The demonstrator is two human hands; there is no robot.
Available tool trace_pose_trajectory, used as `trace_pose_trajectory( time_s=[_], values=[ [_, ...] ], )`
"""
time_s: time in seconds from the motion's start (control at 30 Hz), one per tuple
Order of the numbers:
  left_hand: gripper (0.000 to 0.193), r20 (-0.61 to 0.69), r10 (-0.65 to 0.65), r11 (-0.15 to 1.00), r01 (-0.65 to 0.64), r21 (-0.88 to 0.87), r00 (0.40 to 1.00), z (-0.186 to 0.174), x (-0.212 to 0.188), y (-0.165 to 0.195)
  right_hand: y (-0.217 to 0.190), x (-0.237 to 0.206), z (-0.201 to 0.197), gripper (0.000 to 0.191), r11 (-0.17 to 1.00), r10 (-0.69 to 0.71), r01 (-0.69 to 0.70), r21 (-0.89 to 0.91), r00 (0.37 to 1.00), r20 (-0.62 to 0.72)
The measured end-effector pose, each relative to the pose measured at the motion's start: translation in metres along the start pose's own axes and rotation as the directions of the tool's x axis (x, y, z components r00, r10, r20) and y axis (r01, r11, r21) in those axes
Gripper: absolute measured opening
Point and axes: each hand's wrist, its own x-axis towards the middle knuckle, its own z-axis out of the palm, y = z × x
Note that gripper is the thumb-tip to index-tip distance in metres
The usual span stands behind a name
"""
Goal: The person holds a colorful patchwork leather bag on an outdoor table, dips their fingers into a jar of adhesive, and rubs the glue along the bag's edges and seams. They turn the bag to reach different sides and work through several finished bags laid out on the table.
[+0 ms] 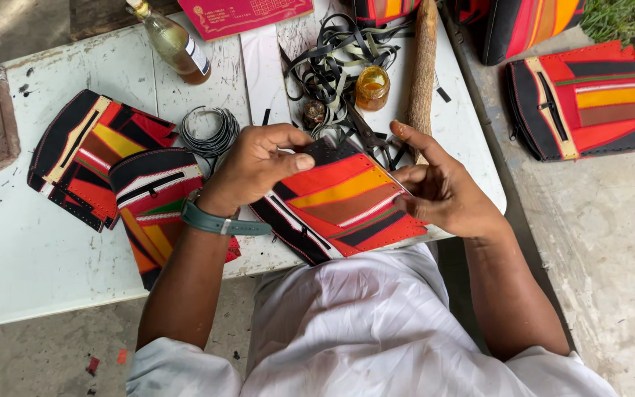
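Pinching a striped leather panel [343,202], left hand [255,165] arched, right hand [439,187] gripping its edge.

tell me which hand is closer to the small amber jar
Right. The right hand sits just below and right of the amber jar; the left hand is farther, down to its left.

Scuffed white table [38,242], concrete floor [611,250], grass [626,22], daylight.

The striped panel [347,202] I held looked like smooth, matt leather with stitched seams. The table [31,250] under it was painted wood, chipped and scuffed. The small jar [372,87] and the bottle [176,45] were glossy glass, and my watch strap [222,223] looked like matt rubber.
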Motion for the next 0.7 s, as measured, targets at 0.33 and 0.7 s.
trace_pose_trajectory(
  time_s=[0.33,0.7],
  values=[
    [0.024,-0.191,0.24,0.86,-0.118,0.496,0.952,0.042,0.004,0.054,-0.028,0.031,0.037,0.096,0.915,-0.207,0.137,-0.379,0.967,-0.15],
    [0.069,-0.197,0.002,0.859,-0.103,-0.501,0.98,0.12,-0.034,0.002,-0.036,0.039,0.023,0.085,0.7,-0.489,0.667,0.256,0.708,-0.51]
  ],
)
